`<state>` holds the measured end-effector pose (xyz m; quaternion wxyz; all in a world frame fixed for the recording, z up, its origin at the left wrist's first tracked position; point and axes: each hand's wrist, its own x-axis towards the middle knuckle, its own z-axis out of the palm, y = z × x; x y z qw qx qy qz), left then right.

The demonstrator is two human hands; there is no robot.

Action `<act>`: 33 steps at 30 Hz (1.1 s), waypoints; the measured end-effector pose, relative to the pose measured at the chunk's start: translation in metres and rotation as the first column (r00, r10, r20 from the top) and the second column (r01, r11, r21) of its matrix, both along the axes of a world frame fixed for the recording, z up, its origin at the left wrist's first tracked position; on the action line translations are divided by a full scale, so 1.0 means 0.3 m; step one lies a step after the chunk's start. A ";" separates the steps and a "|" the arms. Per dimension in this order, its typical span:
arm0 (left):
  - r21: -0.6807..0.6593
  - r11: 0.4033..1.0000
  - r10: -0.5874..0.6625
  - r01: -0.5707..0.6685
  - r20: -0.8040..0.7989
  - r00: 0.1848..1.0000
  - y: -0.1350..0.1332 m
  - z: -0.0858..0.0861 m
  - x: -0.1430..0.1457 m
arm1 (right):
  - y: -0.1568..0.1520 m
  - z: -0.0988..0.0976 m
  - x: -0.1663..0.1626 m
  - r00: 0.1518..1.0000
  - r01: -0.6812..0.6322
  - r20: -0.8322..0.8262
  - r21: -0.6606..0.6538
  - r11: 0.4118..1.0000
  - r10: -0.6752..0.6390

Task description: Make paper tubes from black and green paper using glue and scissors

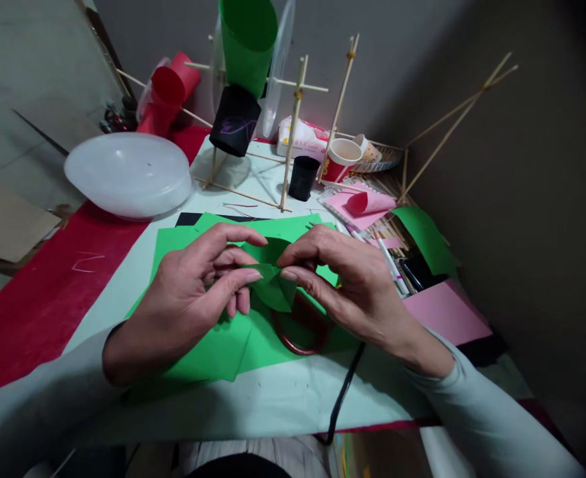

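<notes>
Between my two hands is a small piece of green paper [277,292], curled and overlapping at its upper edge. My left hand [198,279] pinches its left side between thumb and fingers. On the other side, my right hand [340,282] grips the upper edge with thumb and forefinger. Beneath both hands lie several flat green paper sheets [213,355] on the pale table cover. A dark red loop [300,348], perhaps a scissors handle, rests on the sheets just below the held piece; the remainder of it is hidden.
Stick frames [293,133] stand at the back, with a green paper tube [249,46] and a black paper tube [235,123] on one. A clear plastic bowl [128,176] sits left. A paper cup [342,159], markers [389,259] and pink paper [446,312] lie right.
</notes>
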<state>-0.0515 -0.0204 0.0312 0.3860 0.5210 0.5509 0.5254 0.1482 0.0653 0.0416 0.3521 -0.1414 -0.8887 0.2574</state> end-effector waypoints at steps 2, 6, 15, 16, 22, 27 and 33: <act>-0.008 1.000 0.011 -0.011 0.026 1.000 -0.001 -0.001 0.000 | 0.001 -0.002 0.001 1.000 0.000 -0.003 0.000 1.000 0.000; 0.035 0.999 -0.006 0.009 -0.068 0.998 -0.004 0.000 -0.004 | 0.003 -0.001 0.003 1.000 0.012 0.003 0.014 1.000 -0.012; 0.080 0.995 -0.040 0.063 -0.265 0.963 -0.005 0.006 -0.012 | -0.001 -0.003 0.006 0.999 0.033 -0.010 0.032 0.999 -0.033; 0.080 0.994 -0.045 0.069 -0.270 0.962 -0.005 0.004 -0.012 | -0.003 -0.002 0.006 1.000 0.031 -0.004 0.035 0.999 -0.031; 0.129 0.986 -0.051 0.110 -0.392 0.918 0.003 -0.013 -0.024 | -0.012 0.003 0.010 0.998 0.003 0.059 0.072 0.997 -0.007; 0.248 0.926 -0.087 0.284 -0.592 0.801 0.009 -0.029 -0.037 | -0.007 0.000 0.017 0.997 -0.040 0.075 0.109 0.993 0.032; 0.278 0.911 -0.063 0.304 -0.635 0.770 0.011 -0.027 -0.037 | 0.001 -0.003 0.018 0.997 -0.048 0.064 0.114 0.992 0.041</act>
